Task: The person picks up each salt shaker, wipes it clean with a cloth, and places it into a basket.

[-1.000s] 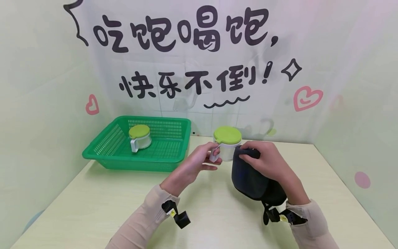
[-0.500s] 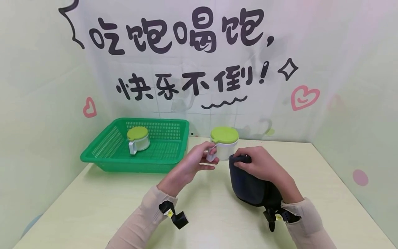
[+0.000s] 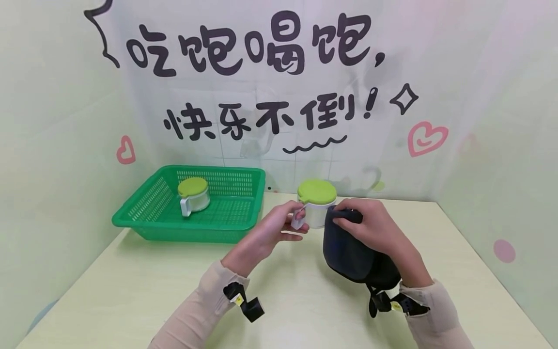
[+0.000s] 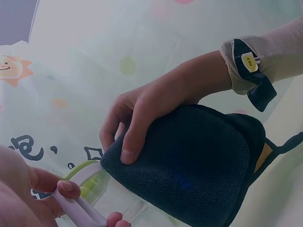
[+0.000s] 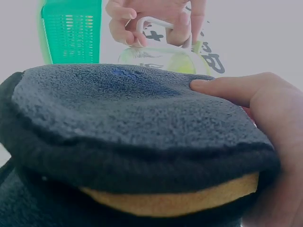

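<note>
Jar [image 3: 317, 208] sits between both hands: left hand [image 3: 272, 231] pinches its handle [image 3: 298, 221], right hand [image 3: 370, 225] grips cloth [image 3: 353, 254] against its side.

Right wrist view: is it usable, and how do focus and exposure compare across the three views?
Right wrist view: the dark cloth fills the frame, sharp; the jar and basket behind are washed out and soft. Left wrist view: dim, tilted, the left hand blurred at the corner. Head view: evenly lit, sharp, with soft shadows on the backdrop.
</note>
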`<state>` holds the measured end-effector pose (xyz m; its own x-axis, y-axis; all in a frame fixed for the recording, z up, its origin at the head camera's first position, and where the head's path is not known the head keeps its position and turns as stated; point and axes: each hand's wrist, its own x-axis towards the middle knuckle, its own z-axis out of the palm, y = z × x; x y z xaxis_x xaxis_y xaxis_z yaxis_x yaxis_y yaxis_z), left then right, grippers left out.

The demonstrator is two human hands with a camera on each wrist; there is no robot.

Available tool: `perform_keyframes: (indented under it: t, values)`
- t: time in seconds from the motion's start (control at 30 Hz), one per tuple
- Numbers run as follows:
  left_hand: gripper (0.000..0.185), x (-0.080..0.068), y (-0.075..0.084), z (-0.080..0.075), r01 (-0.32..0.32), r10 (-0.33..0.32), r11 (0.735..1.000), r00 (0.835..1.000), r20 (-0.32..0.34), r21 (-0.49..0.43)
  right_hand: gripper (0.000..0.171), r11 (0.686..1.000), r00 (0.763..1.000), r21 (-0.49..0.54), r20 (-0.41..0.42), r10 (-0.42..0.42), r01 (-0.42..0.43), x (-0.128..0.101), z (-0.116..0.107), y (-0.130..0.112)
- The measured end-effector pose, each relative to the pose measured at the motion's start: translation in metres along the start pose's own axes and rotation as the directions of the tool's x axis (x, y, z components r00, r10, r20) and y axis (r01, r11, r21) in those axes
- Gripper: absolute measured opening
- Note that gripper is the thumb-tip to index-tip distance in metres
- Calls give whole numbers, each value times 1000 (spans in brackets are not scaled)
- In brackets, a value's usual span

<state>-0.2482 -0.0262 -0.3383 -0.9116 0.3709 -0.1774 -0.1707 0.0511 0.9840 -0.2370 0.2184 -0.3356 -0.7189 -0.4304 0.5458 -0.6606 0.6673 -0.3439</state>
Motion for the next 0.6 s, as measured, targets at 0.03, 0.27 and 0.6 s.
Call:
perform_keyframes:
  t: [0.03,0.27,0.6]
  values:
    - [33,-1,0,0,4,-4,1000,1000,0,-3,14,1000,1000,3,5,5,-5,0,-1,-1]
    - [33,-4,3,-1,10,-10,1000,1000,-4,-29,14,997,991,17,111,76,-79,1,4,0]
    - [31,-4,3,-1,1,-1,999,1000,7,-41,10,997,970,-8,229,80,-81,0,9,4]
